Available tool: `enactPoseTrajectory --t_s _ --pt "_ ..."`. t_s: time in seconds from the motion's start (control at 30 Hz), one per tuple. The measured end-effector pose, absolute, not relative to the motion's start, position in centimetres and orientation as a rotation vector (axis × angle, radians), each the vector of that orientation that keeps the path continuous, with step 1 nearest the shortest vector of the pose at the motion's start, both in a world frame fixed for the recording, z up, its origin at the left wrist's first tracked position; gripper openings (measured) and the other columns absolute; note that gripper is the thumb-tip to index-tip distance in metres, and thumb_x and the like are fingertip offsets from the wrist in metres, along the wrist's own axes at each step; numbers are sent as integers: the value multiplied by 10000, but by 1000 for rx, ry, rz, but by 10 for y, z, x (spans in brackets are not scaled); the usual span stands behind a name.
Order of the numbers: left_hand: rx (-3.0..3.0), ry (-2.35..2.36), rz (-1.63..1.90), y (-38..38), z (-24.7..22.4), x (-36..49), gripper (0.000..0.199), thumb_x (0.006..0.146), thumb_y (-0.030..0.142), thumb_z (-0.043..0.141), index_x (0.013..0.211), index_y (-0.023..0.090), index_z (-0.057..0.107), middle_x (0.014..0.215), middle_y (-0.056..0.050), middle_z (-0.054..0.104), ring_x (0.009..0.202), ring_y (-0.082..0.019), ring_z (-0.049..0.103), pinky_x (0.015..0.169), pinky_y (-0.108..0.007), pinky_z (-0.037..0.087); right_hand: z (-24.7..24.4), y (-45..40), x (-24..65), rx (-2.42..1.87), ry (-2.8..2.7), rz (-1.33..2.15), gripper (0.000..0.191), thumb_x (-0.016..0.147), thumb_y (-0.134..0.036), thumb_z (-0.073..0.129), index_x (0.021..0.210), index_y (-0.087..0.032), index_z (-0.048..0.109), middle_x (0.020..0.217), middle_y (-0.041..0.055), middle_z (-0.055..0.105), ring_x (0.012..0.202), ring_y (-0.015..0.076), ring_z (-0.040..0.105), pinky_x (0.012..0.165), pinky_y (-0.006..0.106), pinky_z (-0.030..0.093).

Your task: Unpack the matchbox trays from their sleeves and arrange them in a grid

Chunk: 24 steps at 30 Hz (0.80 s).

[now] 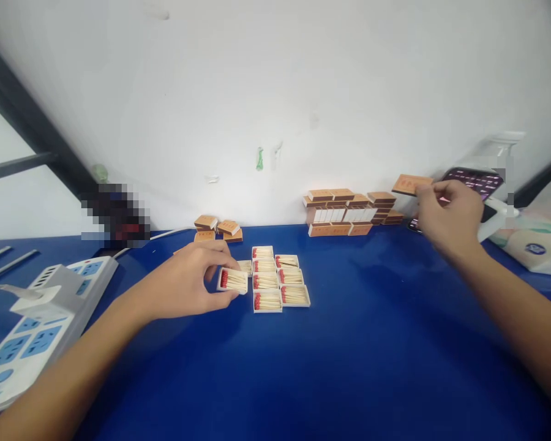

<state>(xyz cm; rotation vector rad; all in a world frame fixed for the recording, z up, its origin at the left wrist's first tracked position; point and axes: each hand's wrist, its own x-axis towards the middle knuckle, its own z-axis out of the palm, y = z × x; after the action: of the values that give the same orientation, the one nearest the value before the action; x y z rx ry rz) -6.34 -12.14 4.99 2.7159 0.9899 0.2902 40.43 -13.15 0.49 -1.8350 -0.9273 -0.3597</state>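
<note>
My left hand (190, 278) pinches a white matchbox tray (234, 280) filled with red-tipped matches, just left of two columns of open match trays (267, 301) on the blue table. Part of another tray (245, 267) shows behind the held one. Off to the right, my right hand (454, 211) grips an orange matchbox sleeve (411, 184) by its right end, in the air. Left of that sleeve, matchboxes (340, 229) are stacked against the wall, several with their white ends facing me.
A small pile of matchboxes (206, 223) sits by the wall behind my left hand. At the left lies a white power strip (41, 337) with a plugged-in charger (43, 288). A phone (475, 179) leans behind my right hand, beside a tissue pack (532, 245).
</note>
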Motion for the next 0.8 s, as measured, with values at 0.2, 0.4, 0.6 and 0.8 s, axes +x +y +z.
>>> enactPoseTrajectory --t_s 0.2,0.4,0.6,0.8 --pt "2635 1020 20 -123 51 -63 236 774 431 786 912 240 800 843 -9 705 764 -193 640 669 -319 460 5 -126 432 -2076 -849 -338 105 851 -229 566 821 -180 655 838 97 695 770 231 595 778 360 434" --pt "2596 1012 -60 -123 43 -63 258 775 456 799 938 257 816 877 -21 726 792 -204 644 664 -305 452 -7 -122 441 -2188 -966 -252 114 914 -276 635 954 -176 670 931 113 736 826 231 622 755 329 418" --pt "2593 984 -33 -122 39 -62 239 782 466 793 891 253 806 867 -32 725 787 -214 638 651 -311 444 -21 -120 443 -2213 -1004 -222 267 1022 -332 571 1208 -149 625 999 147 760 856 229 667 785 307 440" --pt "2584 985 -40 -124 40 -61 217 787 450 797 877 252 798 868 -26 727 786 -208 641 661 -309 439 -31 -121 442 -2269 -1046 -139 240 1071 -289 467 1233 -164 592 797 80 747 592 174 647 715 279 464"
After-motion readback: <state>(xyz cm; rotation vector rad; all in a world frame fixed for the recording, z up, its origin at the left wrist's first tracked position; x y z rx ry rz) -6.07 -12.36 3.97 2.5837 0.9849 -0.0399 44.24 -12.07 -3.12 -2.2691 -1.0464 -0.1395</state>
